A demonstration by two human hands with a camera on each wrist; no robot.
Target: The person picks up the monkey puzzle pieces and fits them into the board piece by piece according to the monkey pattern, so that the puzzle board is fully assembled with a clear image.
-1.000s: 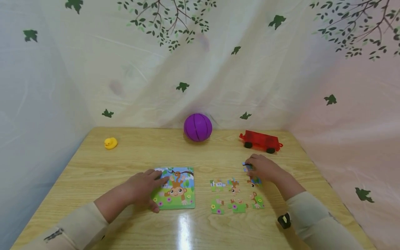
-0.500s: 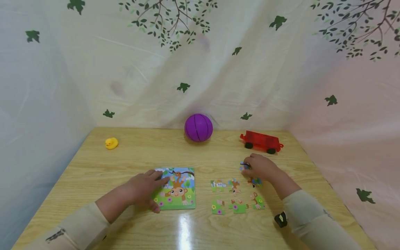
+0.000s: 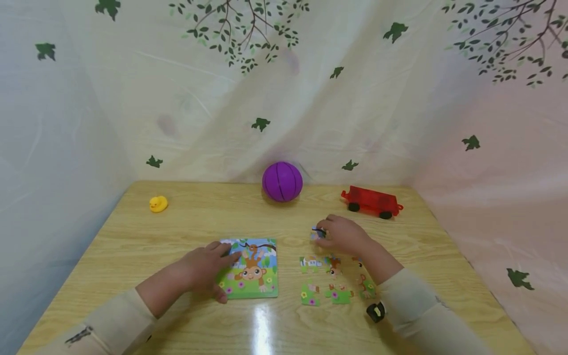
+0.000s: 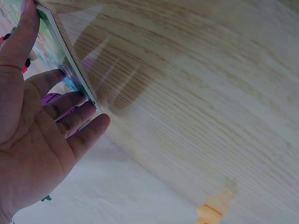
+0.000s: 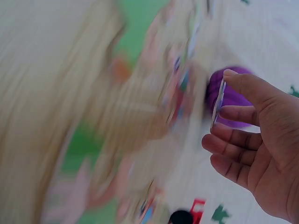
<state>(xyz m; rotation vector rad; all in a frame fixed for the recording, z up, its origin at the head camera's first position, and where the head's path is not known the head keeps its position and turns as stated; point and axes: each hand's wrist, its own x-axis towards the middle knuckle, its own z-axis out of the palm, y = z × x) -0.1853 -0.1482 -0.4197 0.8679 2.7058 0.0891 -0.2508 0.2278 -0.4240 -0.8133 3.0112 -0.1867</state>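
My left hand (image 3: 201,268) rests on the left side of a square monkey puzzle board (image 3: 255,271). Its fingers lie spread over the picture, and the thumb is at the near left corner. The left wrist view shows the fingertips against the rim of the puzzle board (image 4: 70,60). Farther right, my right hand (image 3: 347,235) pinches a blue puzzle piece (image 3: 317,233) with a dark branch on it, held above the table. The right wrist view gives this puzzle piece (image 5: 218,102) edge-on between thumb and fingers. Several loose pieces (image 3: 339,295) lie in two rows below that hand.
At the back of the wooden table (image 3: 213,212) stand a purple ball (image 3: 282,182) and a red toy wagon (image 3: 372,201). A yellow rubber duck (image 3: 158,203) sits at the far left. A cloth backdrop with leaves (image 3: 199,123) hangs behind.
My right hand has carried the blue puzzle piece leftward from the upper right of the loose pieces. The left hand has stayed in place on the puzzle board.
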